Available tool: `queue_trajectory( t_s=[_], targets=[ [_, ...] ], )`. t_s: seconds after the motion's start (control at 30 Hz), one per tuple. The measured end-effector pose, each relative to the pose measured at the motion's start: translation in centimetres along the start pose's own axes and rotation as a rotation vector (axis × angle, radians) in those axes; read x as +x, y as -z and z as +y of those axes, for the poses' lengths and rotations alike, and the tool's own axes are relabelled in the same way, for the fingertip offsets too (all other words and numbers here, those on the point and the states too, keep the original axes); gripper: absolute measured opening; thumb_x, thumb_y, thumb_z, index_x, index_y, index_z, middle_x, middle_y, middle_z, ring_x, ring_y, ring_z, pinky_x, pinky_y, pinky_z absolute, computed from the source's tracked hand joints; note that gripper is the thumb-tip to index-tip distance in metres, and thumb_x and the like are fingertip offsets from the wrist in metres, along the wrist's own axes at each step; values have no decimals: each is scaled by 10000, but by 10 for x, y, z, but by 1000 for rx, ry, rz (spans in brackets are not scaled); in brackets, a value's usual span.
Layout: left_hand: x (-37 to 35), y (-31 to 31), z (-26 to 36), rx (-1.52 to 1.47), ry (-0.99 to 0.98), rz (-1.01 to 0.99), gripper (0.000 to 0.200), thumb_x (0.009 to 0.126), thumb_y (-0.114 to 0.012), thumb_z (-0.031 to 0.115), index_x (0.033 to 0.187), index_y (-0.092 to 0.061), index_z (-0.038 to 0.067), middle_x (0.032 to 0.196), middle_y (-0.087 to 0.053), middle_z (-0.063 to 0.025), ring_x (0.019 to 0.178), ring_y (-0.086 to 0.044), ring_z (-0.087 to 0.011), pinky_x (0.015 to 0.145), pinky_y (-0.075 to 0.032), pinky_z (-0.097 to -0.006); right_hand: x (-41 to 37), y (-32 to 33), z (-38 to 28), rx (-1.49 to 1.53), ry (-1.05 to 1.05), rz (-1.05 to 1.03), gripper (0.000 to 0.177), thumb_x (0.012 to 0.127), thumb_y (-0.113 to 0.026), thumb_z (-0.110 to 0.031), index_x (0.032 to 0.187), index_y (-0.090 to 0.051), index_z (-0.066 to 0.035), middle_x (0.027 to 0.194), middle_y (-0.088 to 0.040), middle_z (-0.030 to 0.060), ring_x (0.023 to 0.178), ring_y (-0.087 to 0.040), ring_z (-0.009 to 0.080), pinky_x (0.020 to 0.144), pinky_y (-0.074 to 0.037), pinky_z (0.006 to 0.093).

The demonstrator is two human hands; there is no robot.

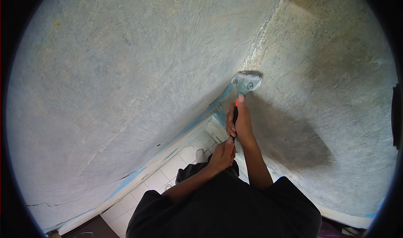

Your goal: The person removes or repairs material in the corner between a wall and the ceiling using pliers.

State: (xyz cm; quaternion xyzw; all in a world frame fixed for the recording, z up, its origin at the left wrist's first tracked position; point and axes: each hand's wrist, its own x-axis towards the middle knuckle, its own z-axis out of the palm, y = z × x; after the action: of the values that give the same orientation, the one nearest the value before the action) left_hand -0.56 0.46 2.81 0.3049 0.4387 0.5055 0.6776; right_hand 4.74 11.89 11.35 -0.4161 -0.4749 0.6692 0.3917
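Observation:
A long-handled wall scraper [247, 83] has a wide pale metal head with two round bolts and a black and red handle. Its blade edge rests on or very close to the right-hand wall [319, 91], beside the corner. Up near the head, my right hand [242, 119] is closed around the handle, with the thumb laid along it. Lower down, my left hand [221, 157] grips the same handle near its end. The fingers of both hands are partly hidden behind the handle and palms.
On the left rises a rough grey wall [126, 78] with cracks and blue paint strips [184, 131] along its lower edge. A pale ledge [155, 162] runs below it. White floor tiles [172, 168] show beneath. A dark object [90, 229] stands at the lower left.

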Motion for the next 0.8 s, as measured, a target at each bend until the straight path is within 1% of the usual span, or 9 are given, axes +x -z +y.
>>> queue_trajectory(
  t_s=[0.07, 0.17, 0.27, 0.37, 0.47, 0.57, 0.67, 0.77, 0.8],
  targets=[
    [3, 8, -10, 42, 31, 12, 554, 1029, -282, 462, 671, -426, 65, 487, -404, -4, 396, -419, -97, 398, -360, -254, 5, 4, 21, -39, 21, 14, 680, 939, -287, -675, 556, -340, -115, 386, -288, -11, 259, -260, 95, 276, -272, 254],
    [0, 12, -21, 4, 41, 11, 554, 1030, -281, 457, 673, -430, 61, 487, -408, -5, 388, -414, -99, 396, -360, -258, 4, 4, 30, 5, -57, 17, 683, 940, -284, -674, 554, -342, -114, 388, -289, -10, 260, -264, 95, 275, -268, 253],
    [-6, 5, -9, 29, 68, 39, 560, 1028, -284, 462, 666, -430, 60, 486, -411, -6, 379, -404, -100, 394, -359, -262, 1, 4, 21, 37, -82, 5, 683, 942, -280, -672, 553, -345, -113, 390, -291, -7, 260, -271, 95, 274, -273, 255],
    [0, 1, -7, 7, -3, 2, 556, 1028, -288, 462, 670, -429, 61, 486, -409, -4, 373, -398, -100, 389, -354, -260, 1, 5, 13, 37, -46, -1, 684, 943, -276, -672, 550, -341, -115, 389, -289, -7, 259, -272, 95, 273, -280, 256],
    [10, 13, -26, 15, -10, -4, 541, 1029, -294, 456, 686, -431, 61, 489, -409, -4, 375, -399, -98, 386, -351, -257, 7, 7, 27, -23, -31, 36, 685, 945, -270, -670, 548, -336, -115, 388, -281, -9, 259, -271, 94, 273, -286, 256],
    [5, 15, -28, -23, 65, 20, 526, 1031, -298, 448, 703, -433, 60, 487, -402, 0, 373, -394, -96, 382, -347, -255, 6, 6, 37, 4, -48, 34, 687, 945, -265, -669, 547, -336, -114, 388, -271, -13, 260, -272, 94, 274, -288, 254],
    [6, 16, -27, 24, 19, 14, 522, 1029, -299, 451, 707, -432, 62, 490, -396, 3, 378, -393, -93, 386, -350, -254, 5, 5, 31, 53, -70, 10, 686, 947, -265, -667, 549, -341, -112, 390, -269, -12, 261, -267, 96, 274, -285, 254],
    [7, 9, -24, 11, 32, 29, 515, 1029, -306, 449, 710, -432, 64, 506, -402, 2, 393, -395, -91, 392, -353, -253, 6, 12, 30, 84, -80, -44, 654, 968, -294, -621, 582, -366, -97, 410, -324, 3, 290, -296, 99, 301, -288, 263],
    [9, 12, -28, 21, 15, 23, 510, 1029, -314, 445, 719, -442, 60, 513, -408, 1, 404, -401, -91, 400, -359, -256, 6, 12, 32, 94, -72, -48, 651, 967, -294, -623, 591, -372, -96, 412, -323, 1, 292, -297, 97, 303, -286, 261]
  ],
)
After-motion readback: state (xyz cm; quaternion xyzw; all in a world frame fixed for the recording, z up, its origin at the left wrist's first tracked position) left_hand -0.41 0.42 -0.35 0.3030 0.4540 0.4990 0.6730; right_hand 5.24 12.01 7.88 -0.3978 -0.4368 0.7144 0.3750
